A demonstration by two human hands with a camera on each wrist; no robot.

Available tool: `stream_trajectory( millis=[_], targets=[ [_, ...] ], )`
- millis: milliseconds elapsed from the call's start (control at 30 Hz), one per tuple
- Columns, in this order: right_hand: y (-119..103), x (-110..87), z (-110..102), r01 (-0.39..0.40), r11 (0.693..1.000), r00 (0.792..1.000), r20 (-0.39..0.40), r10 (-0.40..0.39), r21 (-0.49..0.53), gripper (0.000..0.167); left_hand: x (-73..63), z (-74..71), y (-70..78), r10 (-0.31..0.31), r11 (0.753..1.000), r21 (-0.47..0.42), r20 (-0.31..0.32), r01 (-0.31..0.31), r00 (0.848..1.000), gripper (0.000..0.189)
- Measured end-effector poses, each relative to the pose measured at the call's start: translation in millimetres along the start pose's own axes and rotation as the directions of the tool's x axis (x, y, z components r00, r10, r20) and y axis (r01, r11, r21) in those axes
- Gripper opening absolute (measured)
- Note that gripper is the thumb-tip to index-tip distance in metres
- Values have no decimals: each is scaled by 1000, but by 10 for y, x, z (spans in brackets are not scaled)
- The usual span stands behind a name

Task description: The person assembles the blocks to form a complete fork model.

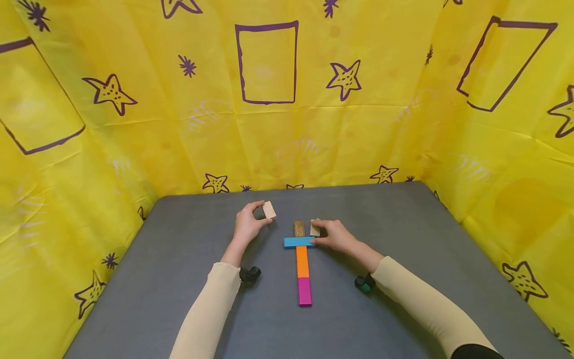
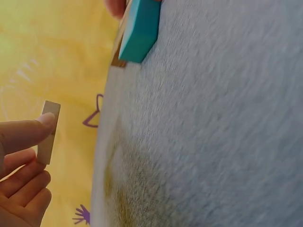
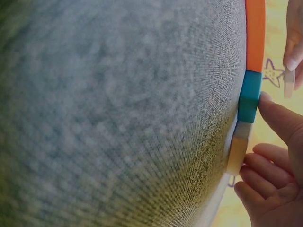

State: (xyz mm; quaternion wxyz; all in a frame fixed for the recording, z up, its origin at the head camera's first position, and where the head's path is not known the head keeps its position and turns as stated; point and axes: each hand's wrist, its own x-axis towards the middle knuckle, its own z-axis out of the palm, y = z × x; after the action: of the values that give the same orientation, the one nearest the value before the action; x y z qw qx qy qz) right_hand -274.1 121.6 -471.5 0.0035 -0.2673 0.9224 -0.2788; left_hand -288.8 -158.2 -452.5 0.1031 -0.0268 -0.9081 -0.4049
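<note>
My left hand (image 1: pixel 246 225) pinches a pale wooden block (image 1: pixel 269 210) between thumb and fingers; the left wrist view shows this block (image 2: pixel 48 144) held above the grey tabletop. To its right, a row of flat blocks lies on the table: brown wooden (image 1: pixel 299 228) at the far end, blue (image 1: pixel 292 243) set crosswise, then orange (image 1: pixel 302 262) and magenta (image 1: pixel 304 291). My right hand (image 1: pixel 334 235) grips a second pale wooden block (image 1: pixel 315 229) beside the brown one. In the right wrist view, its thumb touches the blue block (image 3: pixel 249 97) and its fingers reach the pale block's (image 3: pixel 237 155) far end.
The grey table (image 1: pixel 394 309) spreads around the blocks. Yellow cloth walls (image 1: pixel 269 144) with purple stars and frames enclose its back and both sides. Black straps sit at both wrists, below long beige sleeves (image 1: pixel 208 309).
</note>
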Motion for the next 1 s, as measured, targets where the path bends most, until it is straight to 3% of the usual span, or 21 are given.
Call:
stream_trajectory(
  millis=[600, 1000],
  targets=[
    [15, -6, -8, 16, 1000, 1000, -1, -16, -8, 63, -201, 170, 159, 88, 996, 4, 49, -88, 995, 59],
    [26, 7, 11, -11, 1000, 1000, 3, 11, -18, 64, -238, 263, 128, 76, 996, 41, 112, -81, 991, 57]
  ],
)
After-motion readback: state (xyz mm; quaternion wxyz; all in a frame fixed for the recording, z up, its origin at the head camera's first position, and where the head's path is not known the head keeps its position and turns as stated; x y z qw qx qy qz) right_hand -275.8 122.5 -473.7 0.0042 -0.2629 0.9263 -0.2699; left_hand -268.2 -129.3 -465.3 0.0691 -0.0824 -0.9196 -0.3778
